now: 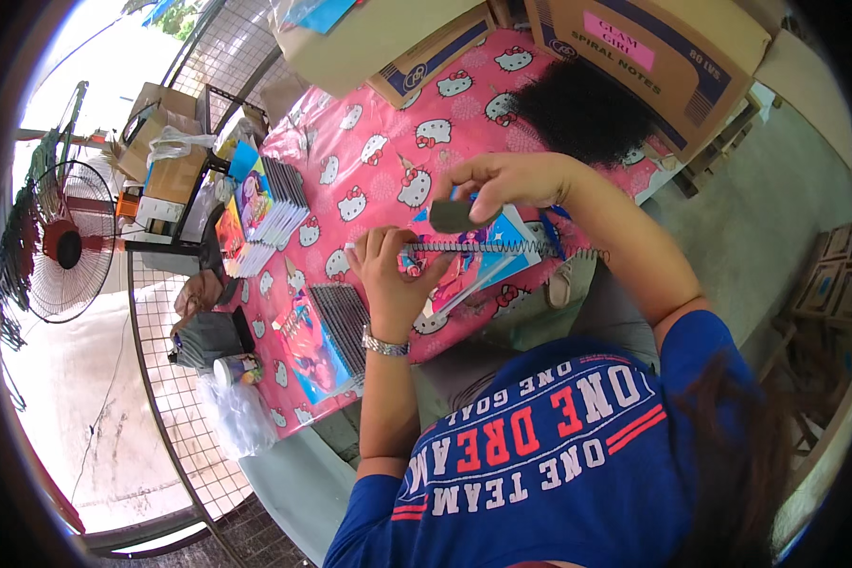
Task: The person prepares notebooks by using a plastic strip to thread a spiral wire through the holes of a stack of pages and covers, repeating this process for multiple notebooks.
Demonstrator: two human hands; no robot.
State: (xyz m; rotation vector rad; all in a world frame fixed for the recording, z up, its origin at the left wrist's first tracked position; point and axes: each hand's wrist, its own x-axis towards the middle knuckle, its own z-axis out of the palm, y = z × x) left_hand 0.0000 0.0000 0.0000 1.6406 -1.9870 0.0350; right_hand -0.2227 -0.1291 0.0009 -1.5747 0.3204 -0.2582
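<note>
A notebook [516, 241] with a colourful cover lies on the table in front of me, a dark wire coil [464, 247] running along its upper edge. The coil's free end sticks out past the notebook's right side. My left hand [393, 275] has its fingers and thumb closed at the left end of the coiled edge. Just above the coil, my right hand [516, 185] grips a small dark olive block [451, 217]; I cannot tell what it is made of. Blue handles of a tool [555, 234], partly hidden, lie beside the notebook on the right.
Stacked coil-bound notebooks [314, 343] lie left of my left hand, with another stack [260, 208] farther back. A heap of black coils [582, 112] sits at the back right, near a cardboard box [648, 71]. A pink patterned cloth [374, 180] covers the table. A fan [66, 241] stands far left.
</note>
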